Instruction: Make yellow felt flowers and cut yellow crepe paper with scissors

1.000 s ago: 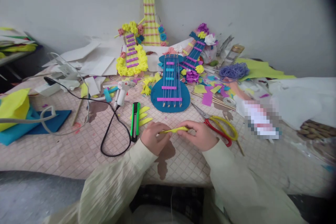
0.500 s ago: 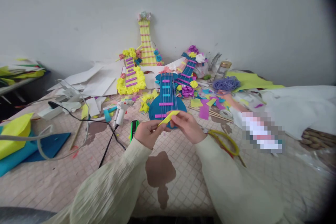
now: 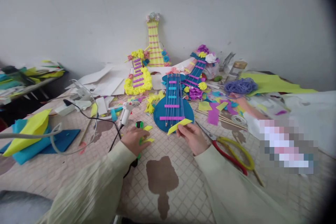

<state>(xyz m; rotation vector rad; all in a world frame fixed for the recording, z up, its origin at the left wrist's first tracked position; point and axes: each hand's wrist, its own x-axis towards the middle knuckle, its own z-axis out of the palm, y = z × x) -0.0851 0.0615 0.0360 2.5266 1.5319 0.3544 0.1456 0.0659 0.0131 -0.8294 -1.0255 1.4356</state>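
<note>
In my right hand [image 3: 193, 138], a short folded strip of yellow paper [image 3: 181, 124] is pinched between thumb and fingers. It is in front of the lower rim of a blue paper guitar [image 3: 160, 113] with purple and turquoise bars and pale strings. My left hand [image 3: 135, 141] is low over a green utility knife [image 3: 139, 124], which it partly covers, its fingers reaching forward. Small yellow paper pieces [image 3: 148, 140] lie at those fingertips. Whether the left fingers touch the knife cannot be made out. Scissors [image 3: 223, 152] with red and yellow handles rest beside my right wrist.
A white glue gun [image 3: 126, 112] with a black cord stands left of the guitar. Behind are more decorated guitars [image 3: 138, 73], paper scraps [image 3: 213, 116], purple yarn [image 3: 240, 85] and a jar [image 3: 237, 69]. Another person's arm [image 3: 249, 106] reaches in from the right.
My left hand has let go of the yellow strip and moved left and down over the utility knife. My right hand keeps the strip. The view has shifted slightly left.
</note>
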